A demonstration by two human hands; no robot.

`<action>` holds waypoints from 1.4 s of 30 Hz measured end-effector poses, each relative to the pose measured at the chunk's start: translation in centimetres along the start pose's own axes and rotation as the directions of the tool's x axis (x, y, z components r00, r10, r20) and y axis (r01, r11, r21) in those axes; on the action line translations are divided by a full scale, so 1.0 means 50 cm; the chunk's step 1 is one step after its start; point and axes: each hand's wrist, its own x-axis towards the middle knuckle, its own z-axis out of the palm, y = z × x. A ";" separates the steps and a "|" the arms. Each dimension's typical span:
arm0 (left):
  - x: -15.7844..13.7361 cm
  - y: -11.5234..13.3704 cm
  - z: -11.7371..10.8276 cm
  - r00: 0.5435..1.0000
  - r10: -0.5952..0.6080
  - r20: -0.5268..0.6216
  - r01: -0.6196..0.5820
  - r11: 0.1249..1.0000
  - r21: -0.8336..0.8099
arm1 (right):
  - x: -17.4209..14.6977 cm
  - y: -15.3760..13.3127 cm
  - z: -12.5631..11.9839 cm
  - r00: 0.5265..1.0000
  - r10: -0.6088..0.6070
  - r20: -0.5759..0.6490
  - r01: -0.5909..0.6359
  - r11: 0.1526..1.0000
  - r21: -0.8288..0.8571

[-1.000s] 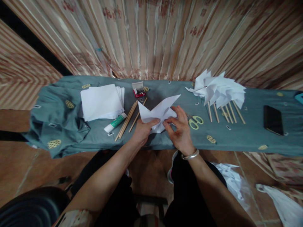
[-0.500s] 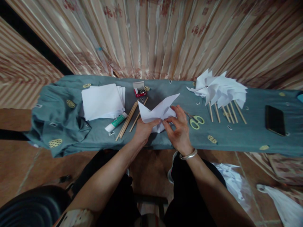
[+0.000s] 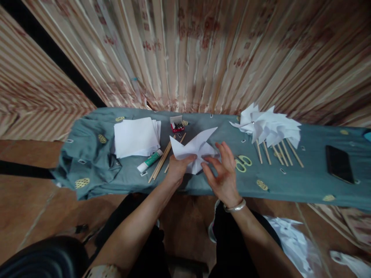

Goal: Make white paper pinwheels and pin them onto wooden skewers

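Left hand [image 3: 176, 170] pinches folded paper [image 3: 194, 147] near its centre, thumb on top, between wooden sticks [image 3: 161, 160] and scissors [image 3: 244, 162]. Right hand [image 3: 222, 177] has fingers spread beside it, grip unclear. Folded points could spring loose if the left thumb slips.

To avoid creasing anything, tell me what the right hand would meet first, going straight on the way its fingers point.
The right hand would first meet the folded white paper, very close ahead; whether they already touch is hard to tell.
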 end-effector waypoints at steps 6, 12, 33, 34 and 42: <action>0.021 0.039 -0.037 0.993 0.063 -0.102 -0.071 0.995 -0.074 | 0.013 0.018 -0.004 0.998 0.030 -0.054 -0.028 0.998 0.053; 0.035 0.113 -0.088 0.962 0.153 -0.228 -0.181 0.977 -0.110 | 0.021 0.048 0.038 0.991 0.133 0.008 -0.133 0.979 0.157; 0.028 0.216 -0.173 0.881 0.249 -0.401 -0.373 0.888 -0.268 | 0.314 0.028 0.223 0.812 -0.115 0.572 0.338 0.892 -0.300; 0.029 0.216 -0.174 0.882 0.239 -0.407 -0.366 0.891 -0.268 | 0.315 0.030 0.226 0.803 -0.111 0.586 0.349 0.884 -0.311; 0.028 0.217 -0.176 0.886 0.218 -0.409 -0.350 0.893 -0.282 | 0.316 0.043 0.238 0.808 -0.118 0.578 0.329 0.903 -0.276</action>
